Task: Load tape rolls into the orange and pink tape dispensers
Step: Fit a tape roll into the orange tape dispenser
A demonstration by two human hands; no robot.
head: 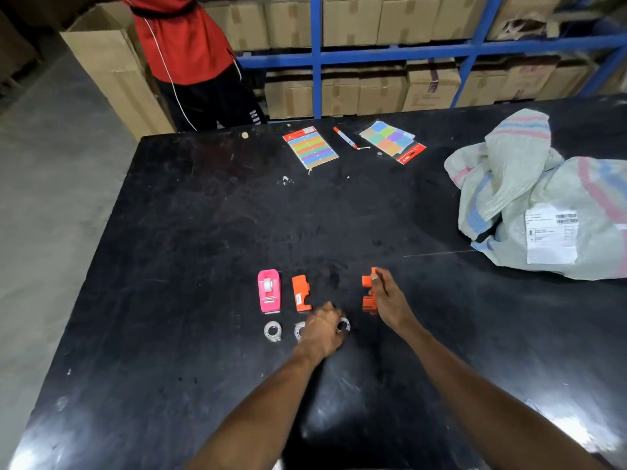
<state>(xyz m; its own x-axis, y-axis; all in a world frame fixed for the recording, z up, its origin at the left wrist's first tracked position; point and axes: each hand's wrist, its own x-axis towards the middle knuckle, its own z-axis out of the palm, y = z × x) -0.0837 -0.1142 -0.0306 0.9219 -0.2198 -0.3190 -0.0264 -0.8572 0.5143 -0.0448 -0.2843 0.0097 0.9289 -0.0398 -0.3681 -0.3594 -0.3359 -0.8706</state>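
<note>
A pink tape dispenser lies on the black table with a clear roll seated in it. Just right of it lies one orange dispenser half. My right hand is shut on the other orange dispenser piece, holding it upright just above the table. My left hand is closed on a clear tape roll at its fingertips. One more clear roll lies below the pink dispenser, and another roll is half hidden by my left hand.
At the far edge lie a pack of coloured strips, a red-capped marker and a pack of coloured squares. A large woven sack fills the right side. A person in a red shirt stands beyond the table's far left corner.
</note>
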